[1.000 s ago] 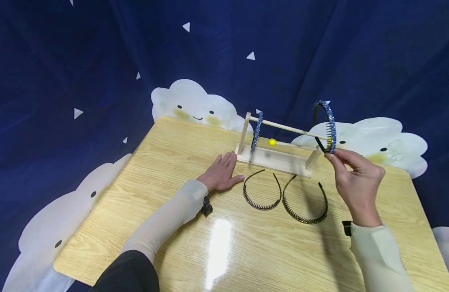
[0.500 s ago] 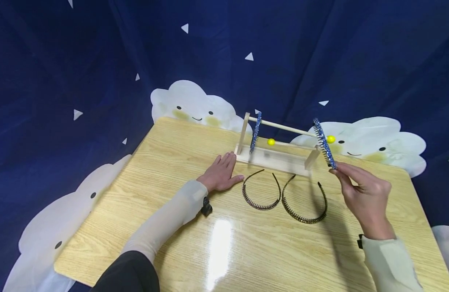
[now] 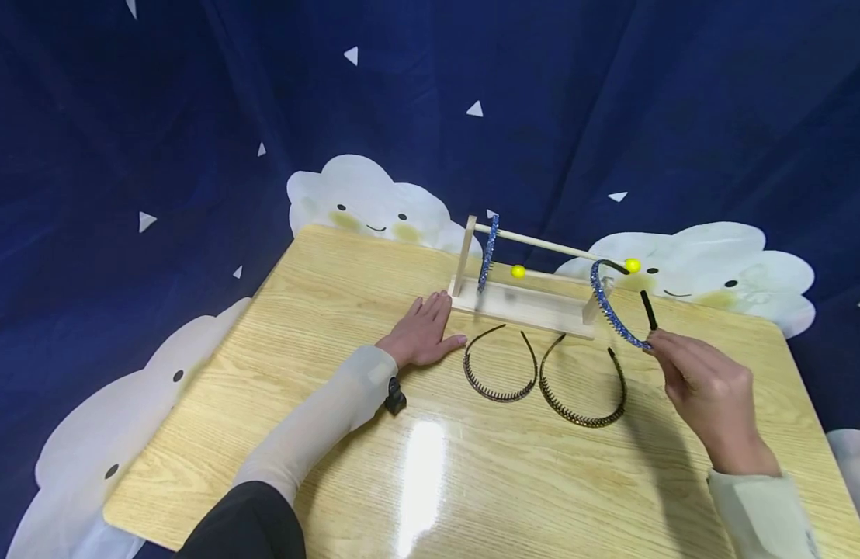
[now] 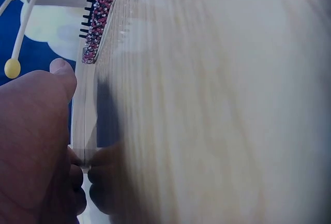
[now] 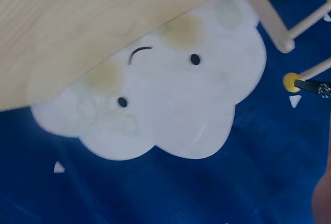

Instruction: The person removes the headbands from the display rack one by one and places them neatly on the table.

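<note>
My right hand pinches a blue glittery headband by one end, off the right end of the rack. Its black tip appears close to the yellow ball in the right wrist view. The wooden rack has two rods; a second blue headband hangs at the left of the upper rod. With fingers extended, my left hand rests on the table against the rack's left end. Two dark toothed headbands, one left and one right, lie in front of the rack.
The wooden table ends behind the rack at a dark blue curtain with white cloud shapes. A yellow ball caps the lower rod, and another caps the upper rod.
My right hand has drawn the blue headband rightward and toward me, off the upper rod's ball end, and turned it. The left hand has stayed in place.
</note>
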`<action>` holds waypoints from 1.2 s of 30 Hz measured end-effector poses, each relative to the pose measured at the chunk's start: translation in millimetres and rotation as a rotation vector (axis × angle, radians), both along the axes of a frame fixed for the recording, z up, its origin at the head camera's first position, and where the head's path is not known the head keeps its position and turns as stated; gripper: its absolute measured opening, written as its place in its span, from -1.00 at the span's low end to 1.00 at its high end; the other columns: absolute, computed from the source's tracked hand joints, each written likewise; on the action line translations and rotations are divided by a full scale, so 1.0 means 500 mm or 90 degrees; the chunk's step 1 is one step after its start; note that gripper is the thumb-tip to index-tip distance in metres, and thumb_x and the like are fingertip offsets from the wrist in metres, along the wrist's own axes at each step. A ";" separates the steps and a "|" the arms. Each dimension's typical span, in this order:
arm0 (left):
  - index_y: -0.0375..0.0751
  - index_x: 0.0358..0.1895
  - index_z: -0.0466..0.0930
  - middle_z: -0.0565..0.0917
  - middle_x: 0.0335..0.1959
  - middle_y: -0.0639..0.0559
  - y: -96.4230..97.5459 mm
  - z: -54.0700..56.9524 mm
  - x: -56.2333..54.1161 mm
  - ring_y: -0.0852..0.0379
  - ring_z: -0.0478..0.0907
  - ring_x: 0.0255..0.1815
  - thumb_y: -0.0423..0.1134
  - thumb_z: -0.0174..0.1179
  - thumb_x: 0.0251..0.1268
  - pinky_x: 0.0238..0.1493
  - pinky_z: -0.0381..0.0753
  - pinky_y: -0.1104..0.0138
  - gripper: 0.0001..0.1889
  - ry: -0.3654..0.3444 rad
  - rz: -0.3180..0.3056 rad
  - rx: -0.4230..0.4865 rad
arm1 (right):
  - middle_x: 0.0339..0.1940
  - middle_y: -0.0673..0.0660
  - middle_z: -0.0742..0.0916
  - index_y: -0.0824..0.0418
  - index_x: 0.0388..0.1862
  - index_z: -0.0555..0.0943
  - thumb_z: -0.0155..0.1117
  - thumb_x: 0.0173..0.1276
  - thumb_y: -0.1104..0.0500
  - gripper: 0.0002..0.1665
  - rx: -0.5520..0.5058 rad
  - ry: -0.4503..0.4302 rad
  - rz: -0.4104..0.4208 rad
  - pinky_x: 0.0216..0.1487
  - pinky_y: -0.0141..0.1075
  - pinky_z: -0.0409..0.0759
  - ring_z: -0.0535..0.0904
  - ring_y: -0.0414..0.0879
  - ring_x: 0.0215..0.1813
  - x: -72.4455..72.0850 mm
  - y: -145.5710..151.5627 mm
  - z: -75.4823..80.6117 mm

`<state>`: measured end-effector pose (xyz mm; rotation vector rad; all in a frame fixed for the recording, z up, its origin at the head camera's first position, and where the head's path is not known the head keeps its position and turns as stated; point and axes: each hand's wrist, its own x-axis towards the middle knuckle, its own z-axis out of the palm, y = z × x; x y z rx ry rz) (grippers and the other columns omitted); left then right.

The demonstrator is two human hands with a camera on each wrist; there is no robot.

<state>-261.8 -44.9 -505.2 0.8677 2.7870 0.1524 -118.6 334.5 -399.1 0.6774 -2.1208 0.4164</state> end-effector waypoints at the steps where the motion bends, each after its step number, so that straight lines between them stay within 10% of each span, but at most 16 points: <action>1: -0.34 0.62 -0.30 -0.23 0.64 -0.23 0.000 -0.001 0.000 -0.09 -0.29 0.64 0.38 -0.45 0.54 0.57 -0.36 0.08 -0.07 0.001 0.000 0.002 | -0.24 0.31 0.79 0.45 -0.24 0.76 0.18 0.44 0.33 -0.76 0.017 -0.003 -0.003 0.27 -0.62 0.29 0.73 0.28 -0.29 0.003 0.006 -0.004; 5: -0.33 0.62 -0.31 -0.24 0.64 -0.23 -0.001 -0.002 0.002 -0.08 -0.30 0.64 0.37 -0.46 0.55 0.57 -0.37 0.09 -0.08 -0.005 -0.002 0.006 | -0.21 0.29 0.79 0.44 -0.22 0.76 -0.03 0.61 0.17 -0.53 0.066 0.007 -0.016 0.29 -0.47 0.38 0.73 0.25 -0.28 0.018 0.032 -0.023; 11: -0.34 0.61 -0.30 -0.22 0.64 -0.24 -0.001 0.001 0.003 -0.08 -0.29 0.64 0.37 -0.46 0.55 0.57 -0.37 0.10 -0.07 -0.005 -0.003 0.014 | -0.17 0.28 0.78 0.42 -0.19 0.73 -0.15 0.62 0.17 -0.49 0.129 0.009 -0.031 -0.28 0.02 0.62 0.73 0.22 -0.27 0.034 0.070 -0.048; 17: -0.33 0.61 -0.32 -0.24 0.64 -0.22 -0.001 -0.005 0.002 -0.08 -0.30 0.64 0.39 -0.49 0.53 0.57 -0.37 0.10 -0.07 -0.002 0.004 0.005 | -0.15 0.32 0.76 0.45 -0.17 0.69 -0.18 0.62 0.16 -0.48 0.155 -0.015 -0.011 0.40 -0.45 0.25 0.70 0.26 -0.23 0.043 0.115 -0.077; 26: -0.35 0.61 -0.30 -0.22 0.64 -0.25 0.001 -0.002 0.000 -0.10 -0.28 0.64 0.37 -0.47 0.54 0.57 -0.37 0.10 -0.07 0.010 0.001 0.006 | -0.04 0.37 0.69 0.46 -0.12 0.64 -0.42 0.71 0.11 -0.33 0.238 -0.102 0.005 0.48 -0.51 -0.08 0.64 0.30 -0.07 0.067 0.193 -0.111; 36: -0.34 0.61 -0.32 -0.25 0.64 -0.24 0.000 -0.001 0.001 -0.09 -0.30 0.64 0.39 -0.52 0.53 0.57 -0.36 0.10 -0.06 0.002 -0.005 -0.002 | 0.00 0.36 0.68 0.41 -0.12 0.65 -0.52 0.74 -0.01 -0.22 0.272 -0.130 -0.005 0.51 -0.41 0.02 0.63 0.26 -0.06 0.094 0.235 -0.147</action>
